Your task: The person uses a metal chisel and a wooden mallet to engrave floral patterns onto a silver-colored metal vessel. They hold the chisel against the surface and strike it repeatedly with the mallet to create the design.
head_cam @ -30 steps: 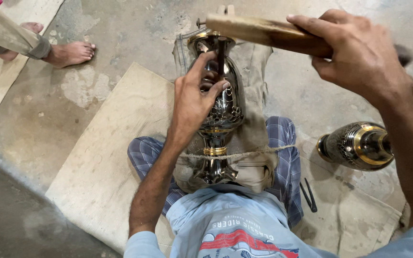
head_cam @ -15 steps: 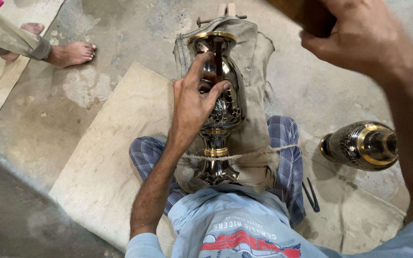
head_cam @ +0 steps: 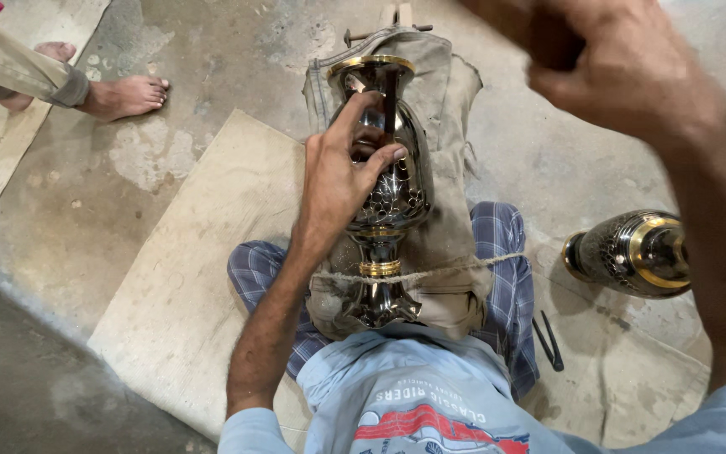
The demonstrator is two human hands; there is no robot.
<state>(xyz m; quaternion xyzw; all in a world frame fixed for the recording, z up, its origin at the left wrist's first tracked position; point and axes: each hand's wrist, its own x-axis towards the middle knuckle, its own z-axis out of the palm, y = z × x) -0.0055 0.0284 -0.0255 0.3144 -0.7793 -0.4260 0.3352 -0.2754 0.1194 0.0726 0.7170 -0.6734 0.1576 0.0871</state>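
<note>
A dark, engraved metal vase (head_cam: pixel 401 197) with gold bands lies on a cloth-covered rest (head_cam: pixel 445 109) between my legs, its mouth pointing away from me. A thin cord (head_cam: pixel 472 265) runs across its stem. My left hand (head_cam: pixel 338 181) rests on the vase's body and pinches a thin dark punch (head_cam: pixel 390 101) against it. High at the top right, blurred, is my right hand (head_cam: pixel 632 80), closed around the dark end of a wooden stick (head_cam: pixel 539 34); most of the stick is out of view.
A second engraved vase (head_cam: pixel 632 252) lies on its side on the floor to my right. A dark metal tool (head_cam: pixel 549 340) lies by my right leg. A pale board (head_cam: pixel 199 261) covers the floor at left. Another person's bare foot (head_cam: pixel 123 94) stands at the upper left.
My right hand has risen with the wooden stick from above the vase's mouth towards the top right, nearer the camera. My left hand and the vase have stayed put.
</note>
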